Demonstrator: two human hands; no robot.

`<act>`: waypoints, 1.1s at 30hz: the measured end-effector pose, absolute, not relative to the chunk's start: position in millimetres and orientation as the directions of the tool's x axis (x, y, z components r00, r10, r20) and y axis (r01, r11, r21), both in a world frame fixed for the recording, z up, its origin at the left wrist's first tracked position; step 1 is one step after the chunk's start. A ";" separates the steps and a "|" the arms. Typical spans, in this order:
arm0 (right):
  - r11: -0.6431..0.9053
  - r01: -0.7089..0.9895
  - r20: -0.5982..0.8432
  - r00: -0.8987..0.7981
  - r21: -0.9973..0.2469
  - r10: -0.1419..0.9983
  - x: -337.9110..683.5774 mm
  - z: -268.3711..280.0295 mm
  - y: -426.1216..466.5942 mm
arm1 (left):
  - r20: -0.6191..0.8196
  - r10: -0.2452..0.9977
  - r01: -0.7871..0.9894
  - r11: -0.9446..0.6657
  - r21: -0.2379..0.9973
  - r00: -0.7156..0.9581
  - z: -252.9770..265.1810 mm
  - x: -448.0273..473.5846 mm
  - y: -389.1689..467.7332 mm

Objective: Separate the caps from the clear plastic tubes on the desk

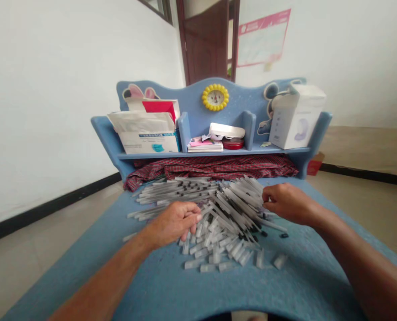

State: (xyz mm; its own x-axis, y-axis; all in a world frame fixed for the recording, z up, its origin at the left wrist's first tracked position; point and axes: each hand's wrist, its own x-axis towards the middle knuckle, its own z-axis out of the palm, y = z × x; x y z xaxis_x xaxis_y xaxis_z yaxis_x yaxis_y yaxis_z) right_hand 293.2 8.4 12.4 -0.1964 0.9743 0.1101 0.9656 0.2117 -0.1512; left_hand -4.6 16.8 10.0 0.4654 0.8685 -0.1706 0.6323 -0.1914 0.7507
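Note:
My left hand [178, 219] is closed, thumb against the fingers, over the near left side of the heap. A pale translucent tube shows by its fingertips, but I cannot tell whether it is gripped. Curled at the heap's right edge, my right hand [287, 201] hides whatever its fingers may hold. Between the hands lie many long translucent pen barrels [235, 205], some with black ends. Short clear pen caps [213, 254] are spread in front of them. A small black plug [284, 235] sits apart, below my right hand.
All this rests on a blue table [171, 285] with a raised shelf at the back. A crumpled checked cloth [215, 166] lies under the shelf. On the shelf stand a mask box [145, 138], a red round tin [233, 144] and a white box [297, 118].

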 end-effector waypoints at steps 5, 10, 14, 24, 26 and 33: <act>0.229 0.964 -0.069 -0.239 -0.133 0.969 297.2 8.2 10.2 | -0.182 0.851 0.646 -0.217 0.732 0.493 7.4 -3.7 16.0; 0.240 0.959 -0.079 -0.254 -0.151 0.964 289.3 2.3 10.9 | -0.189 0.842 0.629 -0.210 0.748 0.506 4.5 -3.5 16.5; 0.248 0.949 -0.099 -0.271 -0.192 0.958 290.7 4.7 8.9 | -0.183 0.831 0.595 -0.205 0.777 0.525 2.7 -1.7 14.7; 0.414 0.829 0.301 -0.313 -0.377 0.901 273.7 20.2 -12.8 | -0.084 0.778 0.565 -0.373 0.736 0.623 3.6 9.8 0.2; 0.507 0.741 0.294 -0.415 -0.440 0.861 259.1 18.5 -22.5 | -0.016 0.746 0.545 -0.471 0.694 0.666 5.5 15.8 -5.3; 0.635 0.611 0.253 -0.596 -0.473 0.762 241.3 7.5 -28.8 | 0.058 0.705 0.554 -0.602 0.575 0.707 12.5 17.6 -12.8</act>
